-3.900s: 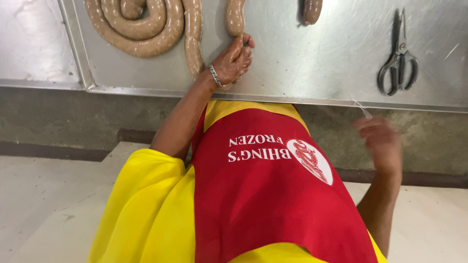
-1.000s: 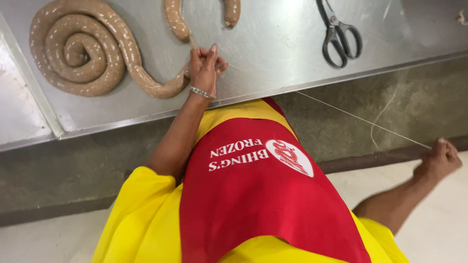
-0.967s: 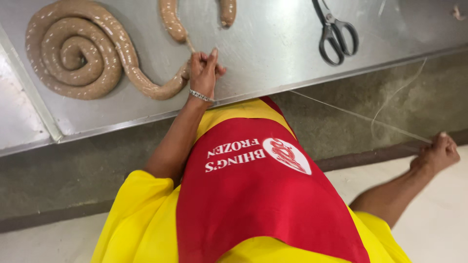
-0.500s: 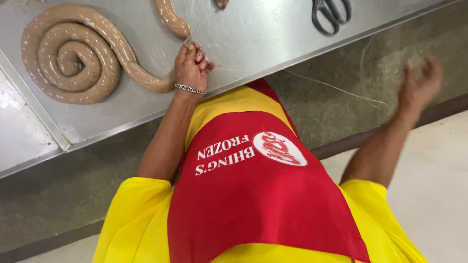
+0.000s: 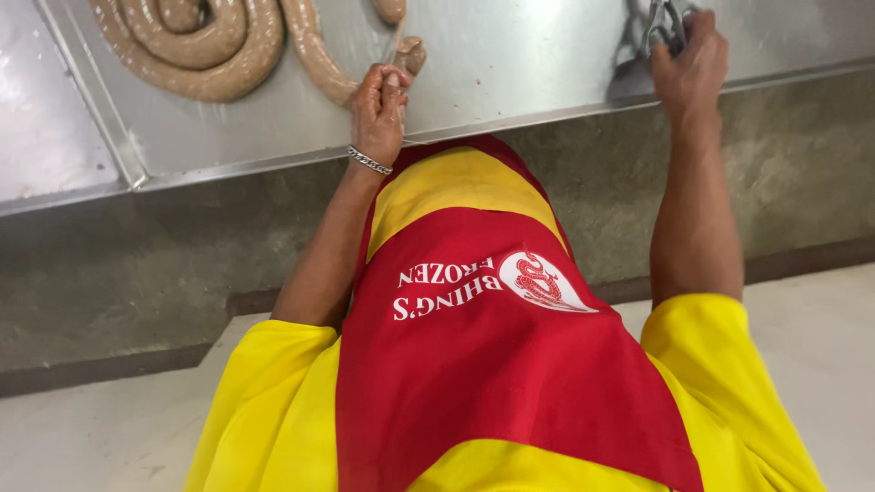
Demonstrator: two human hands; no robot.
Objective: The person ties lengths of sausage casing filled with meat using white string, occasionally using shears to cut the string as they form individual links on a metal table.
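Left hand (image 5: 380, 102) pinches sausage rope (image 5: 314, 59) at tie point, pinning link on steel table (image 5: 510, 64). Right hand (image 5: 690, 62) closes on scissors (image 5: 663, 20), apparently to snip.

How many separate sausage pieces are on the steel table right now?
3: the coiled sausage at top left, its tail running to the left hand; a short link just above that hand; another link end at the top edge. More may lie out of frame.

Pale brown sausage (image 5: 228, 55) lies coiled on the steel table, tail end pinched upright; metal scissors (image 5: 661, 23) lie flat, gripped.
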